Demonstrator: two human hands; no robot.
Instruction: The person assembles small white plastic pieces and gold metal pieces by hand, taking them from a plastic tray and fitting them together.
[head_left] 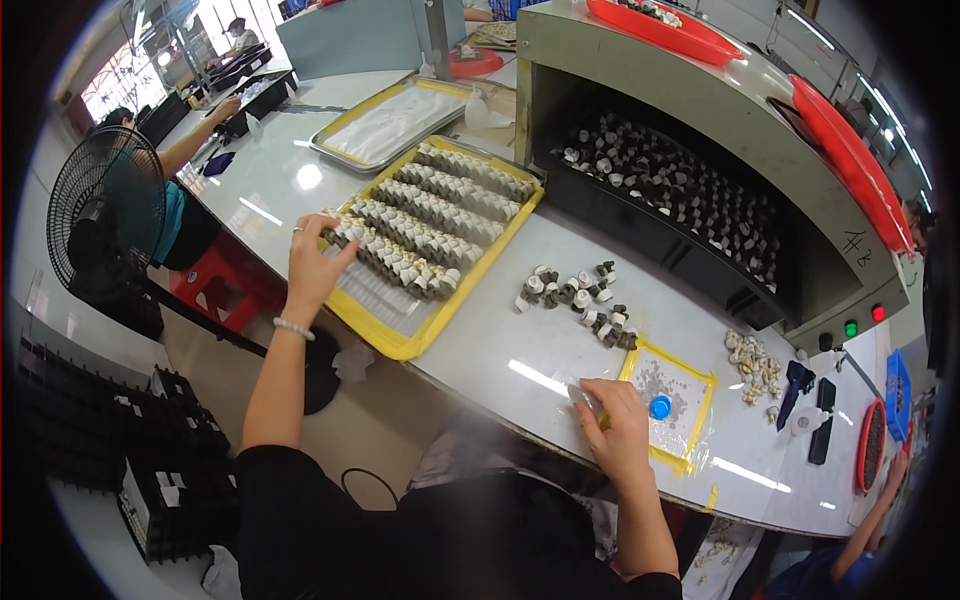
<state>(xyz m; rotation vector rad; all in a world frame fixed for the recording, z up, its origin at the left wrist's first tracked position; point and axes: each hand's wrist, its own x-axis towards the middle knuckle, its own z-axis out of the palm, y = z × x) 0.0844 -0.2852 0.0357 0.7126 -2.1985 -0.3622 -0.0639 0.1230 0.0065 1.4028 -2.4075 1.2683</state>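
While the left hand [315,262] was stretched out to the near corner of the yellow tray [400,342], its fingers were curled over the end of the front row of small grey-and-white parts [395,258], touching them, thumb spread off to the side. That tray sat right at the bench's [500,350] front edge, with a strip of bare tray floor between the front row and the rim. The right hand [618,425] was down by the near edge too, fingers pressed together on something small and pale at the corner of a little yellow-edged mat [690,395]; couldn't tell exactly what it was pinching. A blue cap [660,407] lay on the mat just beside that hand.

Between the two hands there was a decent stretch of open white bench, with a loose bunch of parts [580,295] sitting further back from the edge. More loose pale bits [755,365] lay to the right of the mat, next to some dark tools [812,405].

Behind all that stood a big grey hood [700,90] over a dark belt covered in parts, red trays [850,155] on top. A second metal tray [395,120] sat beyond the yellow one. Off the bench on the left: a black fan [105,220], a red stool [225,285], black crates [110,420] on the floor. Other people worked at the far end.
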